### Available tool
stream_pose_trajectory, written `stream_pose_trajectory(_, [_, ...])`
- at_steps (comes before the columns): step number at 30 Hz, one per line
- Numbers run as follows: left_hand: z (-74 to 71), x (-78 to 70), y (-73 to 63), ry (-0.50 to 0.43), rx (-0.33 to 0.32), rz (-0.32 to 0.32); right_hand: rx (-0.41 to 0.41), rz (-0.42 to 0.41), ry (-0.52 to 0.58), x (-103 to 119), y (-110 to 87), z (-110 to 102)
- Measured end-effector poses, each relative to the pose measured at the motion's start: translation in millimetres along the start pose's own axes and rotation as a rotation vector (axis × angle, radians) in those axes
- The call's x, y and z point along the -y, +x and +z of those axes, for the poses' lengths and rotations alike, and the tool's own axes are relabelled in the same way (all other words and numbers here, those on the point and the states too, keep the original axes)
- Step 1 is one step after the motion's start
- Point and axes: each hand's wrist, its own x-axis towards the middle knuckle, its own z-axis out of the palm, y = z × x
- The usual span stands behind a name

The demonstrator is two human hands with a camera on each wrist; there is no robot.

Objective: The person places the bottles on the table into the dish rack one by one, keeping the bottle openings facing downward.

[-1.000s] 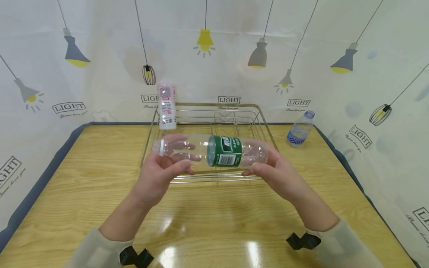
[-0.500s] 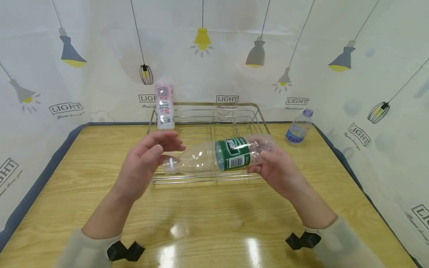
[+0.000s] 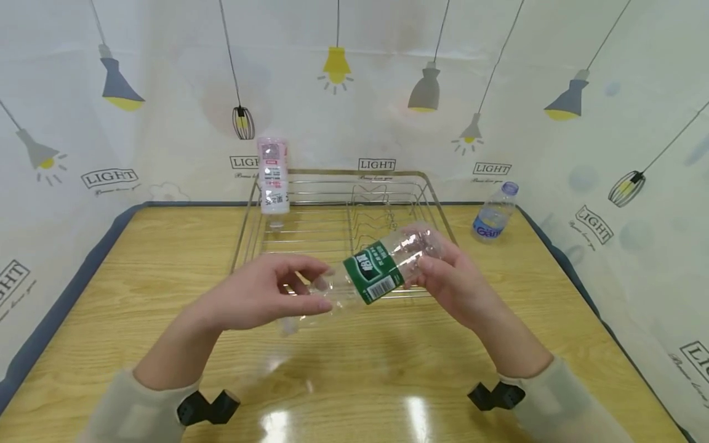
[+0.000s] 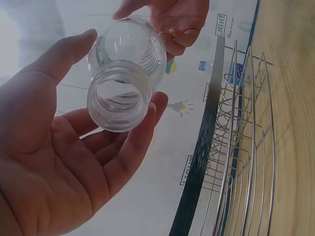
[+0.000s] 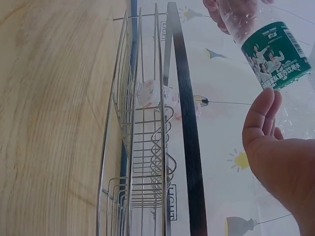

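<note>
A clear plastic bottle with a green label [image 3: 373,271] is held above the table in both hands, tilted with its neck down to the left. My right hand [image 3: 456,277] grips the base end, thumb on the near side. Around the neck and shoulder curl the thumb and fingers of my left hand [image 3: 260,292]. The left wrist view looks straight at the uncapped mouth [image 4: 119,96], between thumb and fingers. In the right wrist view the label [image 5: 275,56] shows figures and writing, with my right fingertips [image 5: 266,103] just below it.
Behind the hands a metal wire rack [image 3: 321,234] sits on the wooden table [image 3: 354,375]. A pink-and-white bottle [image 3: 274,178] stands neck down at the rack's left. Right of the rack stands a small clear bottle with a blue label [image 3: 495,212]. A lamp-patterned curtain [image 3: 354,111] encloses the table.
The bottle's neck has swung down and toward me, so it tilts more. My left hand drew back left from the neck, then came round it again. The right hand kept its grip.
</note>
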Motion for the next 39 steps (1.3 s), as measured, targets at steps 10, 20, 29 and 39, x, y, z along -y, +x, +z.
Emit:
stream_pose_trajectory(10, [8.7, 5.1, 1.9, -0.129, -0.090, 0.044, -0.006, -0.010, 0.026, 2, -0.4, 4])
stream_pose_trajectory(20, [25.5, 10.3, 4.7, -0.339, -0.069, -0.004, -0.053, 0.028, -0.059, 5, 5.3, 10])
stream_pose_trajectory(29, [43.3, 15.8, 12.3, -0.481, -0.016, 0.072, -0.062, 0.053, -0.174, 8, 23.6, 18])
stream_pose_trajectory(39, [54.7, 18.1, 19.2, -0.555, 0.015, 0.131, -0.052, 0.068, -0.230, 7, 33.3, 28])
